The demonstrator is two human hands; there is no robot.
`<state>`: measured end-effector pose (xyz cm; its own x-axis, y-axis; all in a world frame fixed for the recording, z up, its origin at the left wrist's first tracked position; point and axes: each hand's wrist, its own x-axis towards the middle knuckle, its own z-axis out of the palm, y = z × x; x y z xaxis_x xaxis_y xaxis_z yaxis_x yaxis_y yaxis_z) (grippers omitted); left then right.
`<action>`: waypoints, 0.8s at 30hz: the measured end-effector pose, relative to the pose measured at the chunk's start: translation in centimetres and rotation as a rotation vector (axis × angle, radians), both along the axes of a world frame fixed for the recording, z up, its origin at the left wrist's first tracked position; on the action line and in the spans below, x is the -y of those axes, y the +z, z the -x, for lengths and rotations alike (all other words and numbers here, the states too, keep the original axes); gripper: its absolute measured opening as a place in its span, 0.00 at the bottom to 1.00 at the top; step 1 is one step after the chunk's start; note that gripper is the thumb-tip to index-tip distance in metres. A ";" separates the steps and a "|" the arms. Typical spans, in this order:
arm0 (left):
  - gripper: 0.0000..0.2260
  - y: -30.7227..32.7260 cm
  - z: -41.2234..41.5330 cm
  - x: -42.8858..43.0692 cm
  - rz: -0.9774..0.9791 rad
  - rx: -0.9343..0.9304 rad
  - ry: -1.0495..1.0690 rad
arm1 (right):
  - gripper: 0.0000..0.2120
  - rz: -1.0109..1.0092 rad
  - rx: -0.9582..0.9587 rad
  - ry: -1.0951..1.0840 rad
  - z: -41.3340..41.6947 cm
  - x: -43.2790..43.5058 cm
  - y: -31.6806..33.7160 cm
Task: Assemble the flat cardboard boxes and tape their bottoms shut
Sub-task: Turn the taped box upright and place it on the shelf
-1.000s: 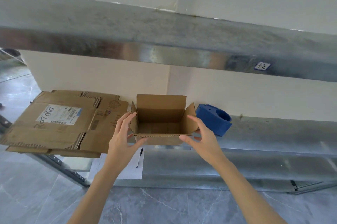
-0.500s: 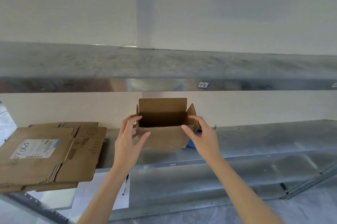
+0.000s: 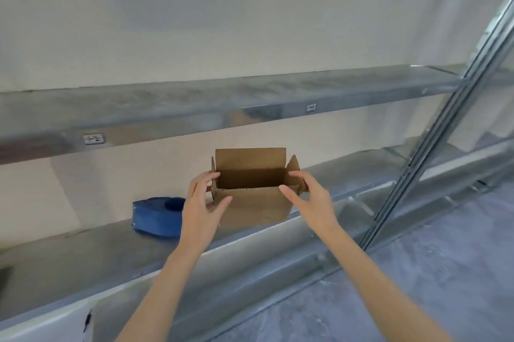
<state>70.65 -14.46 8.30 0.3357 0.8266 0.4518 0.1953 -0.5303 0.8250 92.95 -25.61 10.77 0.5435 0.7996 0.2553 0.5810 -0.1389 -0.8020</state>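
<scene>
A small brown cardboard box (image 3: 256,205) stands upright with its top flaps open, over the lower metal shelf (image 3: 83,252). My left hand (image 3: 201,211) grips its left corner, thumb on the front wall and fingers round the side flap. My right hand (image 3: 314,202) holds the right corner the same way, thumb at the front top edge. The box's bottom is hidden. A blue tape dispenser (image 3: 155,216) sits on the shelf just left of my left hand.
An upper metal shelf (image 3: 194,108) runs across above the box. A slanted metal upright (image 3: 434,147) stands to the right. White paper (image 3: 55,327) shows at the bottom left, grey tiled floor (image 3: 417,272) at the lower right.
Both hands have carried the box to the right, past the blue dispenser, which now lies on its left. The stack of flat cardboard has left the view.
</scene>
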 end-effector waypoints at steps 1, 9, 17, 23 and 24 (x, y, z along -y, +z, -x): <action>0.22 0.1 -2.2 0.5 0.003 0.006 -0.029 | 0.21 -0.012 -0.011 -0.025 -1.8 1.1 0.1; 0.21 1.0 -17.9 3.2 0.007 0.022 -0.238 | 0.18 -0.072 -0.073 -0.216 -14.3 7.8 1.0; 0.19 -0.6 -32.2 2.2 0.043 0.016 -0.358 | 0.23 -0.038 -0.114 -0.312 -27.1 9.2 0.5; 0.18 -1.3 -42.8 -0.8 0.055 0.019 -0.399 | 0.23 -0.019 -0.160 -0.336 -37.0 7.3 0.0; 0.18 -1.4 -44.2 -1.4 0.070 0.025 -0.407 | 0.23 -0.010 -0.162 -0.329 -38.3 6.9 -0.1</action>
